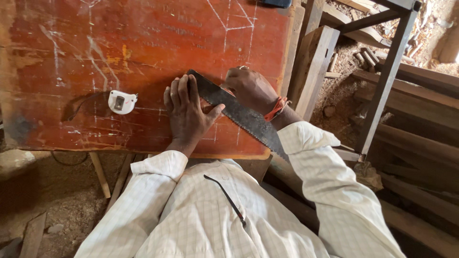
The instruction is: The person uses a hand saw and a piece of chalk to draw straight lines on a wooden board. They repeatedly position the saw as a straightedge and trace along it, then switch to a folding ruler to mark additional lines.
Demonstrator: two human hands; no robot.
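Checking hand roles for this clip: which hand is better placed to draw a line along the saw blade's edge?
Probably the right hand: it sits curled at the far edge of the saw blade, free to move along it. The left hand lies flat across the blade's tip on the red board, seemingly bracing it.

A worn reddish-brown tabletop (143,57), scratched with chalk lines, fills the upper left. Right of it lean rough wooden planks (313,62) and a dark metal frame (387,71) in bright daylight. Below the tabletop lies a sawdust-covered dirt floor (52,191) with timber offcuts.
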